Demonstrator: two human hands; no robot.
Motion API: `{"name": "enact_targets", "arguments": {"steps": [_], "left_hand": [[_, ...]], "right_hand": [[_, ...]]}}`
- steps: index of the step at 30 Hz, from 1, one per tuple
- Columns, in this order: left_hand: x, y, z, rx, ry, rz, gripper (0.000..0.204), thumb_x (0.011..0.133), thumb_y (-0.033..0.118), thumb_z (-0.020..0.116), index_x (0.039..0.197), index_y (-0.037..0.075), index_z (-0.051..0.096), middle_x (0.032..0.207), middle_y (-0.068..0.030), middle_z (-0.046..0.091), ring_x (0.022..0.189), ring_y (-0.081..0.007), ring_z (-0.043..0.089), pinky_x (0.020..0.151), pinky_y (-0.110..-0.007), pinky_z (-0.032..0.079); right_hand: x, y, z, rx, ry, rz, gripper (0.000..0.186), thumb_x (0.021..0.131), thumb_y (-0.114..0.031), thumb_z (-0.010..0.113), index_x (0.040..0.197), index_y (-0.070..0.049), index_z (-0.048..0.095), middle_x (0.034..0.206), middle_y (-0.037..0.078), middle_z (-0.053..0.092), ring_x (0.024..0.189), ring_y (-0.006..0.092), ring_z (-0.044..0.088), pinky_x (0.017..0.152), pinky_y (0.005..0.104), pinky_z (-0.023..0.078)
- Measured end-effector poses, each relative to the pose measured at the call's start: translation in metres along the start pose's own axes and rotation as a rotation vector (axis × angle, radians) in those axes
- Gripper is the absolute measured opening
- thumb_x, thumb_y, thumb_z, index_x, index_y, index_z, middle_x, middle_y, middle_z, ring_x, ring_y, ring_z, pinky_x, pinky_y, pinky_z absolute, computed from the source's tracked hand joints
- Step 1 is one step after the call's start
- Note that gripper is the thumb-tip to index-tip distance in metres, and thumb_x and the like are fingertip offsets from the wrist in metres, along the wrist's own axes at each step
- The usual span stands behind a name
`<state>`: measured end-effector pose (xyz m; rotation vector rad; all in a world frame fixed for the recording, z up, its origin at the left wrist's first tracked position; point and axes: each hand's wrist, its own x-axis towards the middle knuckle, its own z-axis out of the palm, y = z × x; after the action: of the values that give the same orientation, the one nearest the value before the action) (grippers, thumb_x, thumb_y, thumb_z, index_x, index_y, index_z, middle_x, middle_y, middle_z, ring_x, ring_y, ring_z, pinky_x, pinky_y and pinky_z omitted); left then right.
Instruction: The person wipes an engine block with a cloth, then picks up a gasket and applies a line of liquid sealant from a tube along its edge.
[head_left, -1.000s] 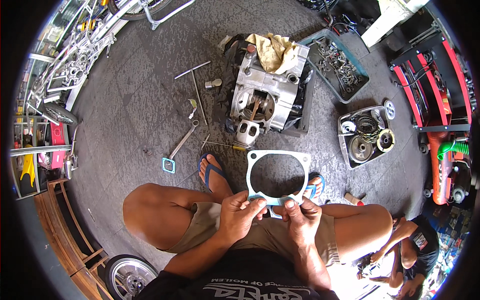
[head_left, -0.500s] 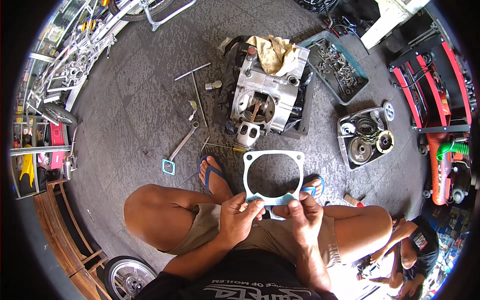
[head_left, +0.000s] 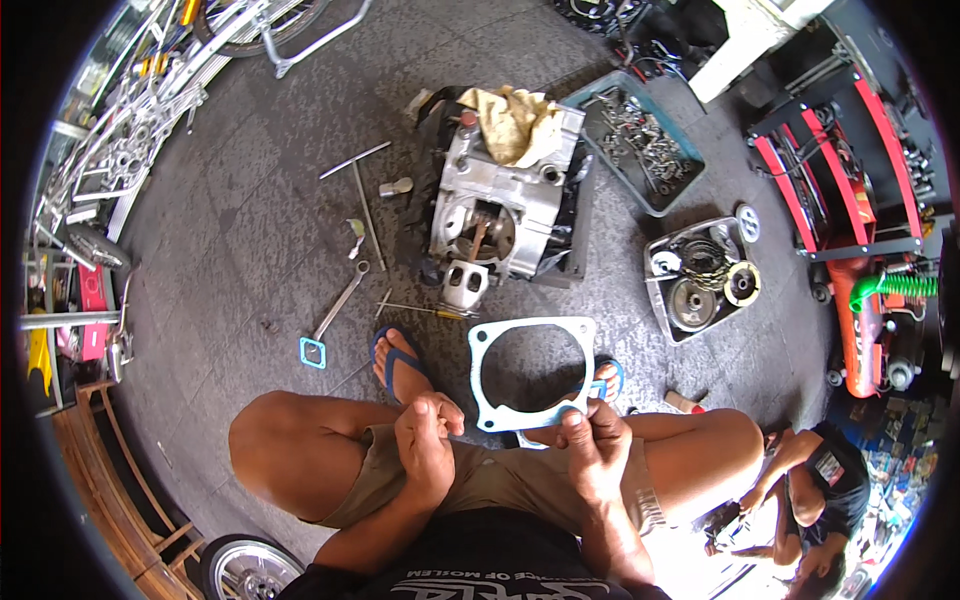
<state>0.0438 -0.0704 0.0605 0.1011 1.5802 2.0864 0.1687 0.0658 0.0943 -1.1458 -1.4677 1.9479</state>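
With our right hand we pinched the gasket by its lower right corner, nearer us than the engine block, while our left hand curled inward, apart, just beside it.

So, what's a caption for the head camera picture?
Right hand holding a thin gasket, left hand apart from it, metal engine beyond.
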Motion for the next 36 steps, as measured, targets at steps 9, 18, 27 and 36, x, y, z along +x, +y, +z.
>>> {"name": "enact_targets", "arguments": {"steps": [9, 18, 27, 36], "left_hand": [[-0.010, 0.008, 0.014, 0.017, -0.144, -0.248, 0.015, 0.089, 0.010, 0.067, 0.092, 0.000, 0.056, 0.083, -0.0075, 0.062, 0.074, -0.0132, 0.061, 0.071, -0.029, 0.051], [-0.010, 0.011, 0.017, 0.060, -0.162, -0.265, 0.015, 0.089, 0.011, 0.066, 0.091, -0.001, 0.058, 0.081, -0.0068, 0.062, 0.073, -0.0123, 0.060, 0.071, -0.028, 0.051], [-0.007, 0.016, 0.016, 0.167, -0.196, -0.252, 0.016, 0.091, 0.011, 0.064, 0.099, -0.002, 0.061, 0.084, -0.0059, 0.064, 0.072, -0.0108, 0.060, 0.068, -0.025, 0.050], [-0.012, 0.006, 0.026, 0.101, -0.262, -0.136, 0.024, 0.093, 0.011, 0.054, 0.110, -0.005, 0.055, 0.099, -0.0081, 0.061, 0.088, -0.0130, 0.057, 0.077, -0.027, 0.046]], "right_hand": [[-0.003, 0.014, -0.009, 0.021, 0.095, 0.083, 0.016, 0.088, -0.011, 0.072, 0.078, -0.002, 0.063, 0.076, 0.001, 0.057, 0.075, 0.0081, 0.048, 0.074, 0.0243, 0.040], [0.002, 0.007, -0.005, 0.191, 0.107, -0.070, 0.008, 0.091, -0.007, 0.067, 0.088, -0.001, 0.064, 0.072, 0.002, 0.058, 0.061, 0.0070, 0.050, 0.056, 0.0211, 0.042], [-0.005, 0.009, 0.001, 0.130, 0.036, 0.038, 0.007, 0.094, -0.007, 0.063, 0.095, -0.001, 0.065, 0.078, -0.001, 0.060, 0.065, 0.0045, 0.050, 0.058, 0.0207, 0.042], [-0.007, 0.009, 0.015, 0.164, -0.185, -0.105, 0.017, 0.092, -0.013, 0.066, 0.103, 0.000, 0.064, 0.094, 0.004, 0.069, 0.086, 0.0097, 0.063, 0.076, 0.0287, 0.052]]}}
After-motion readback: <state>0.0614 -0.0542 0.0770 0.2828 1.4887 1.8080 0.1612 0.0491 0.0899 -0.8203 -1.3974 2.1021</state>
